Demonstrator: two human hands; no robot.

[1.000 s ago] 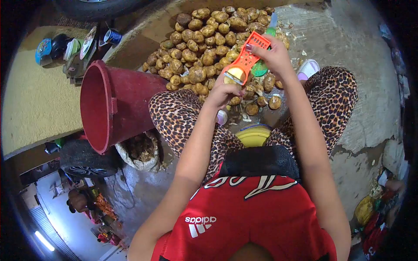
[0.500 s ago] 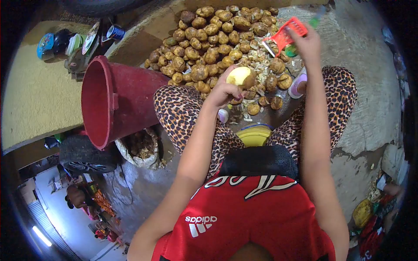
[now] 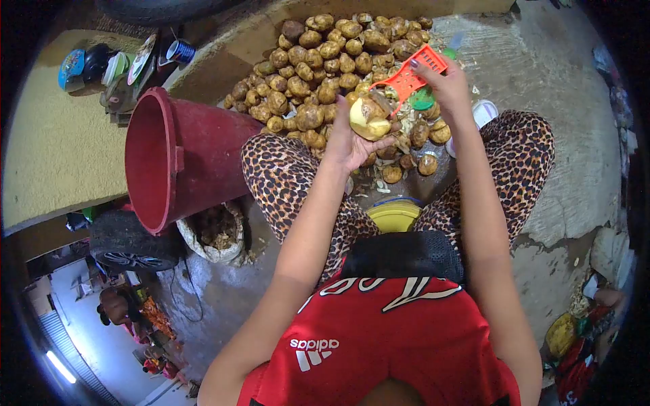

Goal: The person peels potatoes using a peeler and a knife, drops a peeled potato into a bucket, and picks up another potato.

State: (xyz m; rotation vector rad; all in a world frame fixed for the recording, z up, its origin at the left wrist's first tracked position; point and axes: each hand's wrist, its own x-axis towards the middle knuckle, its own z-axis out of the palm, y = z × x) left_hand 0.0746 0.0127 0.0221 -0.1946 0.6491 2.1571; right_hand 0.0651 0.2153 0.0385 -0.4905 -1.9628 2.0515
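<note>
My left hand [image 3: 349,145] holds a partly peeled potato [image 3: 370,120] from below, thumb along its side; pale flesh shows beside patches of brown skin. My right hand [image 3: 443,88] is closed around the handle of an orange peeler [image 3: 414,74]. The peeler's forked head is at the potato's right side; whether the blade touches it I cannot tell. Just under the peeler is a round green thing [image 3: 422,99] of unclear kind. Beyond both hands lies a large heap of unpeeled potatoes [image 3: 332,64], with pale peelings [image 3: 406,128] scattered at its near right side.
A big red tub [image 3: 196,149] lies tipped on its side at the left. Below it stands a sack [image 3: 215,237] with brown contents. A yellow container [image 3: 394,216] sits between my knees. A tyre [image 3: 132,237] is at the lower left. Another person [image 3: 118,308] is farther off.
My right hand has brought the orange peeler down and left to the potato. My left hand has turned the potato, so its brown-skinned part now faces up.
</note>
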